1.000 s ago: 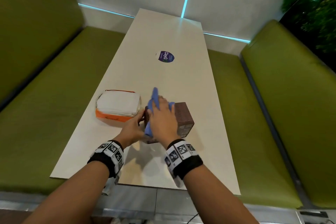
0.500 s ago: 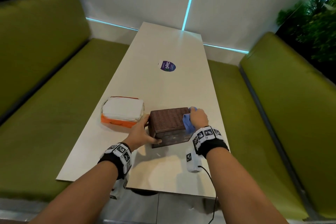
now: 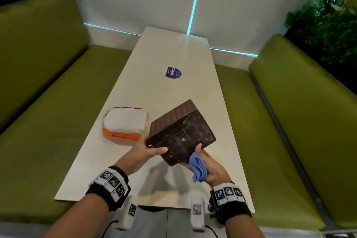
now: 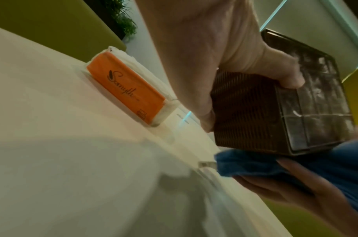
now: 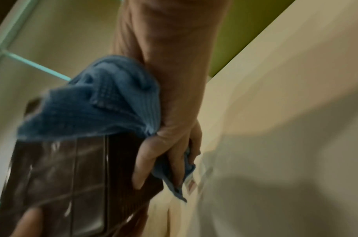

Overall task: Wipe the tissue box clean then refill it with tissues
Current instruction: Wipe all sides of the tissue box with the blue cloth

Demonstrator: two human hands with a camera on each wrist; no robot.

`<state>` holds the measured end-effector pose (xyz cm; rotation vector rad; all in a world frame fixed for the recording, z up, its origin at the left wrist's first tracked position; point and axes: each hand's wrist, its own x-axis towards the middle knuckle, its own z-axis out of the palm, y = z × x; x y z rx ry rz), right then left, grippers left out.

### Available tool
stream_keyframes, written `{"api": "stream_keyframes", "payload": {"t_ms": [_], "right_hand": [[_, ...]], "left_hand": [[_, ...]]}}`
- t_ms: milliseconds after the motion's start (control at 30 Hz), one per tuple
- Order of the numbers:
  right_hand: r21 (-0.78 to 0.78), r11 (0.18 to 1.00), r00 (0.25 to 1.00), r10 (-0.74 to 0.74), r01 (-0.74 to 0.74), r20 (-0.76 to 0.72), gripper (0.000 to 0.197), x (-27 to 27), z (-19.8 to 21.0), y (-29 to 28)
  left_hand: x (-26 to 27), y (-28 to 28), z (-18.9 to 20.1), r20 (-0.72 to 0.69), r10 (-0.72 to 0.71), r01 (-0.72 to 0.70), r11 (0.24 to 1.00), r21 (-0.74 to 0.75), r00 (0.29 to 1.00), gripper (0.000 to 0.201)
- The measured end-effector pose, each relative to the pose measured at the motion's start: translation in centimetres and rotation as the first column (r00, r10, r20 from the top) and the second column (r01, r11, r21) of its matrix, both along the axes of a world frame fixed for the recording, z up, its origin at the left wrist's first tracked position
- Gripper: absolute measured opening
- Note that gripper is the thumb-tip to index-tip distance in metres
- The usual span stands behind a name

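The dark brown ribbed tissue box [image 3: 179, 131] is lifted off the table and tipped, its smudged flat underside facing me. My left hand [image 3: 148, 150] grips its near left corner, thumb across the underside [image 4: 283, 75]. My right hand [image 3: 204, 162] holds the box's near right edge from below, with a blue cloth [image 3: 198, 168] bunched in its palm against the box [image 5: 105, 102]. An orange pack of white tissues [image 3: 125, 123] lies on the table to the left of the box [image 4: 125, 91].
The long cream table [image 3: 173, 60] runs away from me with a round purple sticker [image 3: 172, 73] at its middle. Green bench seats [image 3: 289, 102] flank both sides. A white wall closes the far end, and plants [image 3: 332, 31] stand at the right.
The box stood on the table while my right hand wiped its top and then its right side with the cloth. Now both hands have lifted it and tipped its underside toward me.
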<state>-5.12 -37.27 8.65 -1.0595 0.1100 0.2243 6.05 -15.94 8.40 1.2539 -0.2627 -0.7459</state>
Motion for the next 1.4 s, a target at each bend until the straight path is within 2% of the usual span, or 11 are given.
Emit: {"api": "stream_keyframes", "payload": {"t_ms": [67, 167, 333, 433, 567, 733, 833, 933, 1067, 1267, 1400], "right_hand": [[0.064, 0.995, 0.97, -0.063, 0.08, -0.234, 0.078, 0.8, 1.2, 0.4], [0.036, 0.998, 0.972, -0.05, 0.06, -0.228, 0.072, 1.2, 3.4, -0.2], [-0.378, 0.926, 0.985, -0.088, 0.027, -0.146, 0.044, 2.2, 5.0, -2.0], [-0.516, 0.854, 0.986, -0.031, -0.059, -0.165, 0.072, 3.3, 4.7, -2.9], [-0.63, 0.775, 0.989, -0.049, -0.049, -0.137, 0.098, 2.9, 7.3, -3.7], [-0.856, 0.427, 0.931, -0.33, 0.292, 0.153, 0.055, 4.0, 10.8, -3.3], [-0.872, 0.256, 0.889, -0.314, 0.417, 0.332, 0.044, 6.7, 11.4, 0.7], [-0.941, 0.137, 0.948, -0.123, 0.309, 0.294, 0.04, 8.6, 10.4, 6.2], [-0.96, -0.263, 0.995, 0.008, 0.101, 0.103, 0.051, 10.1, 7.6, 8.2], [-0.987, -0.104, 0.96, -0.24, 0.125, 0.146, 0.032, 10.0, 7.6, 0.6], [-0.971, -0.22, 0.984, -0.131, 0.092, 0.123, 0.063, 9.0, 7.9, 4.9]], "left_hand": [[-0.3, -0.4, 0.5, 0.016, -0.021, 0.022, 0.999, -0.025, 1.0, 0.087], [0.0, -0.2, 1.8, 0.08, -0.065, 0.066, 0.998, -0.013, 0.995, 0.076], [2.4, 0.3, 4.4, 0.204, -0.213, 0.172, 0.964, 0.201, 0.956, 0.139], [3.3, -0.8, 6.1, 0.282, -0.295, 0.227, 0.941, 0.251, 0.913, 0.125], [3.4, -1.4, 4.7, 0.302, -0.137, 0.065, 0.969, 0.237, 0.943, 0.094], [2.4, -1.6, 1.7, 0.276, -0.022, -0.029, 0.983, 0.179, 0.961, 0.081], [1.9, -2.2, 1.0, 0.289, 0.01, -0.067, 0.98, 0.189, 0.957, 0.085], [1.7, -2.6, 0.7, 0.359, 0.011, -0.095, 0.971, 0.219, 0.933, 0.085], [1.4, -2.6, 0.5, 0.406, 0.002, -0.113, 0.961, 0.251, 0.914, 0.088], [1.7, -2.5, -0.8, 0.375, -0.012, -0.115, 0.942, 0.315, 0.927, 0.111], [1.5, -2.5, -1.7, 0.425, -0.019, -0.144, 0.926, 0.349, 0.905, 0.104]]}}
